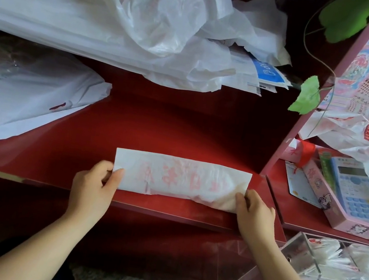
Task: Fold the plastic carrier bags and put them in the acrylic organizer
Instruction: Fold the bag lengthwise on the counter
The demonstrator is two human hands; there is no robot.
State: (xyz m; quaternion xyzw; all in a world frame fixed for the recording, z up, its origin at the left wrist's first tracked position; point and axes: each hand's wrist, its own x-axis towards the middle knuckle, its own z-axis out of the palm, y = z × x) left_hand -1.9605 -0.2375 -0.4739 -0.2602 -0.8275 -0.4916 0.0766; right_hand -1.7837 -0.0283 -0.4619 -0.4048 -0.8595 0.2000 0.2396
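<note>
hands point(174, 194) pinch both ends of folded bag point(182, 178) on red counter point(180, 127).

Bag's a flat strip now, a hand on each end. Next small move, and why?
Probably fold the end in the left hand across to the right hand: the bag lies as a long strip, while the stored bags in the acrylic organizer look shorter.
</note>
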